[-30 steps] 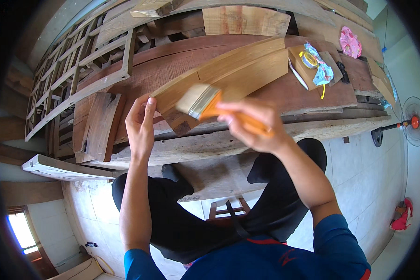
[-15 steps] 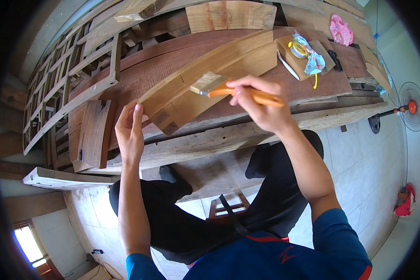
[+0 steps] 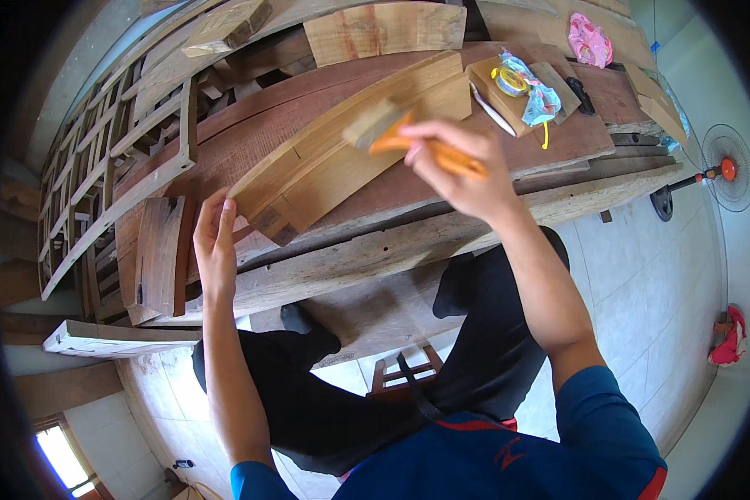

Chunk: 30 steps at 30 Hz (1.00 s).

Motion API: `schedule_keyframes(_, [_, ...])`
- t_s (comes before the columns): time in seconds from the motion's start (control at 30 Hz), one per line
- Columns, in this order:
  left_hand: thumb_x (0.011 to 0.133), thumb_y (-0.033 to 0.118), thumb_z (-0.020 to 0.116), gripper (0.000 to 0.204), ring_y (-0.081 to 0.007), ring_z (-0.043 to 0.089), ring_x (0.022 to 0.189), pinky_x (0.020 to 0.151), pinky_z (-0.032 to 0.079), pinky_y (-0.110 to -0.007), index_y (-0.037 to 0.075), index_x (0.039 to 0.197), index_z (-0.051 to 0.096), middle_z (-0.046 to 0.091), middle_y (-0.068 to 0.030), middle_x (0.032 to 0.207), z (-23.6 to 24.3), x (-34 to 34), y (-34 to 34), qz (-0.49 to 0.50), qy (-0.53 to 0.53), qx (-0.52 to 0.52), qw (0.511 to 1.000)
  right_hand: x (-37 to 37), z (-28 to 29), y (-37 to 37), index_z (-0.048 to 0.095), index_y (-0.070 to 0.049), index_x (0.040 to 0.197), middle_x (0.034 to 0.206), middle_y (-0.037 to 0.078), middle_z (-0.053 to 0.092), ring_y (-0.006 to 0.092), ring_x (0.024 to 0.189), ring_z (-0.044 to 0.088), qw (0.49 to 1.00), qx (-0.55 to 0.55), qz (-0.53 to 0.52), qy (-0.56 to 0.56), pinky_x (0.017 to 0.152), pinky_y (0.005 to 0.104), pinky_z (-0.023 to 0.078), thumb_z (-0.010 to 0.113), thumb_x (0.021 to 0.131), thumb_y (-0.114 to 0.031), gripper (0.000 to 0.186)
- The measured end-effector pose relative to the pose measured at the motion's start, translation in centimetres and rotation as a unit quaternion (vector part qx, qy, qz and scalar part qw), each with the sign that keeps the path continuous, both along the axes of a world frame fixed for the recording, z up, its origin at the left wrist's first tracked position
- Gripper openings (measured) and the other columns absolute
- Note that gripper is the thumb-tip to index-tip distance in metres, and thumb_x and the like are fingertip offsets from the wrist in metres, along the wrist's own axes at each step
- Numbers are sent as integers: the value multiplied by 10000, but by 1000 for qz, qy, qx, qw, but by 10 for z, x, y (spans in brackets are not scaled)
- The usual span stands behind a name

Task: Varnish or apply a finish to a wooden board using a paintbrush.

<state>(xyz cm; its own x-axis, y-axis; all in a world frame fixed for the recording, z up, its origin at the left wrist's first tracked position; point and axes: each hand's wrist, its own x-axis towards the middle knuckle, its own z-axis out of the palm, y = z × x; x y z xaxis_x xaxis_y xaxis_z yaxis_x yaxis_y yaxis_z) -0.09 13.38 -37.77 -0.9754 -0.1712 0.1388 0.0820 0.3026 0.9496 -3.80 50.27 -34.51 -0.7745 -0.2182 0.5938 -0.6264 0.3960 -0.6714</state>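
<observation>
My left hand [image 3: 216,246] grips the near left end of a long, curved light-brown board [image 3: 329,187], fingertips at its edge. My right hand [image 3: 454,175] is closed round the orange handle of a wide paintbrush [image 3: 375,125]. The motion-blurred bristles are over the middle of the board; whether they touch it is unclear. The board lies slantwise on a reddish wooden slab [image 3: 233,133]. Right of it, a wooden block [image 3: 484,70] bears a yellow tape roll [image 3: 511,81], crumpled light-blue material [image 3: 543,104] and a white, slender object [image 3: 496,112].
Slatted wooden frames [image 3: 108,196] fill the left, beside stacked short boards [image 3: 158,254]. Another board [image 3: 383,29] lies behind. Pink crumpled material [image 3: 590,40] is at the back right. A standing fan [image 3: 727,169] is at the right. A weathered beam [image 3: 408,237] edges the work surface above my legs.
The brush has moved from the board's near left end up toward its middle. The whole view has shifted, with the board and left hand now further left in the picture.
</observation>
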Motion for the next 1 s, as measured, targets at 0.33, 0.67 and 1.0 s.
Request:
schedule_keyframes(0.33, [1033,312,717,453,-171,732,961,780,642,-340,77,1411,631,760,-135,1155,1,1,5,-43,13,-61,997,-6,-10,11,766,-128,1168,861,65,796,102,778,752,994,32,55,-92,696,264,565,715,1012,-229,193])
schedule_keyframes(0.67, [993,211,773,464,-226,728,1107,866,629,-349,66,1409,627,747,-144,1214,2,7,11,-48,46,-43,997,-24,-4,35,750,-89,1180,881,43,809,92,806,759,987,-79,-16,-142,710,246,555,666,1038,-185,190])
schedule_keyframes(1.0, [999,159,757,400,-229,675,1236,929,605,-338,57,1366,637,691,-117,1350,5,-2,4,-52,78,-117,989,-35,-4,70,753,-81,1188,870,44,779,98,817,716,976,-132,-148,-89,711,260,551,624,1037,-140,207])
